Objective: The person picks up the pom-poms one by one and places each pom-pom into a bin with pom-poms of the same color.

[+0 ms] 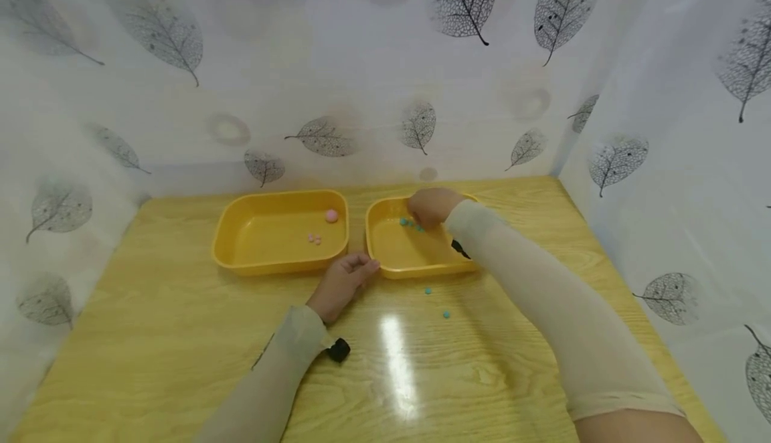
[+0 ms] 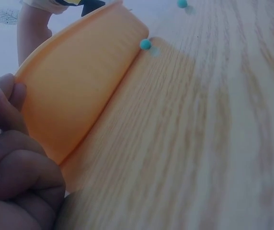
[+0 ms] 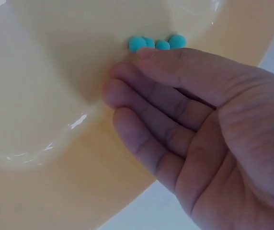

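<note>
My left hand (image 1: 343,286) grips the near left corner of the right yellow tray (image 1: 421,272), fingertips at its rim. The left wrist view shows its other fingers curled below the rim. Inside that tray, toward the back, is my right hand (image 1: 432,207), bent down from the wrist. In the right wrist view, several small teal balls (image 3: 177,41) lie just beyond its thumb tip, which overlaps one of them. Its index finger is mostly hidden behind the thumb, so I cannot tell whether it pinches a ball.
Two more teal balls, a nearer one (image 1: 446,314) and a farther one (image 1: 428,290), lie on the wooden table (image 1: 181,349) before the right tray. A left yellow tray (image 1: 241,270) holds a larger pink ball (image 1: 331,215) and several small pink ones (image 1: 317,241). Leaf-print curtains (image 1: 361,48) surround the table.
</note>
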